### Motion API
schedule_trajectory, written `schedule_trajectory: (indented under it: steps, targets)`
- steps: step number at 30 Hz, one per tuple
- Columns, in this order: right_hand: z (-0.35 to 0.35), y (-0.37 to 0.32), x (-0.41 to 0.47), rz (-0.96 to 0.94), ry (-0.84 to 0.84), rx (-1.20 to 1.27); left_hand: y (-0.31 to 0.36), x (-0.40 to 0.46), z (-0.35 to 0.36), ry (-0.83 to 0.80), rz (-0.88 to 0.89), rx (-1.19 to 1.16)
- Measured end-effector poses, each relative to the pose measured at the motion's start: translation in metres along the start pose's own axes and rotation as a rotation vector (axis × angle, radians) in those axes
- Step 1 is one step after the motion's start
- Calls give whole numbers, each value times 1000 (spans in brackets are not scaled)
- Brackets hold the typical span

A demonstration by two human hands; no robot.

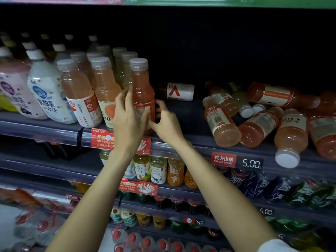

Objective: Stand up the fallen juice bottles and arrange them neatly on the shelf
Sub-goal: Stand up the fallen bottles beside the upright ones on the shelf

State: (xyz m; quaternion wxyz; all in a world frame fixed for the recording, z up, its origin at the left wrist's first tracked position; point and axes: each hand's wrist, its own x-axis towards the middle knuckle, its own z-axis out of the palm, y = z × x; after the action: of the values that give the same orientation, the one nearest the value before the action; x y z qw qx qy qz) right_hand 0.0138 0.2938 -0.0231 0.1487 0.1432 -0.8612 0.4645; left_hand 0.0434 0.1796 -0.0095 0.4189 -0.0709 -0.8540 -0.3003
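An orange juice bottle [141,88] with a grey cap stands upright at the front of the shelf [192,140]. My left hand [127,115] wraps its left side and my right hand [163,119] touches its lower right side. Left of it stand rows of upright orange juice bottles [103,82]. To the right, several fallen juice bottles [254,113] lie in a heap. One bottle with a white and red label [177,91] lies alone at the back.
White yoghurt-drink bottles [45,88] stand at the far left. Bare shelf floor [189,113] lies between the upright rows and the heap. A price tag [236,160] reads 5.00. Lower shelves hold tea and soda bottles [156,170].
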Motion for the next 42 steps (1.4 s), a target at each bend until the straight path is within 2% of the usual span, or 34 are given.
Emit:
schedule_trajectory:
  steps: [5, 7, 11, 13, 15, 20, 24, 27, 30, 35, 37, 40, 42]
  targets:
    - [7, -5, 5, -12, 87, -169, -4, 10, 6, 17, 74, 46]
    - [6, -7, 6, -11, 72, -198, -10, 13, 7, -3, 120, 52]
    - [-12, 0, 7, -31, -204, -68, -22, 12, 11, -21, 194, 105]
    - [-30, 6, 6, -69, -284, -187, -22, 8, 13, 33, 223, 116]
    - [-48, 9, 5, -112, -253, -358, -24, 5, 13, 86, 267, 163]
    - [-71, 13, 16, -202, -28, -616, -32, 6, 17, 111, 393, 369]
    - [-56, 23, 50, -159, 64, -876, -35, 11, 17, 106, 419, 488]
    - [-34, 36, 75, -138, 11, -976, -39, 13, 16, 98, 417, 502]
    - [-24, 46, 99, 1, -86, -1024, -40, 12, 16, 103, 426, 494]
    - [-26, 60, 112, 177, -152, -1109, -44, 14, 15, 114, 437, 459]
    - [-28, 55, 100, 157, -93, -1128, -44, 15, 15, 112, 438, 443]
    - [-26, 44, 82, 13, 34, -1191, -46, 16, 16, 102, 452, 426]
    - [-25, 41, 78, -27, 37, -1203, -46, 16, 16, 104, 450, 413]
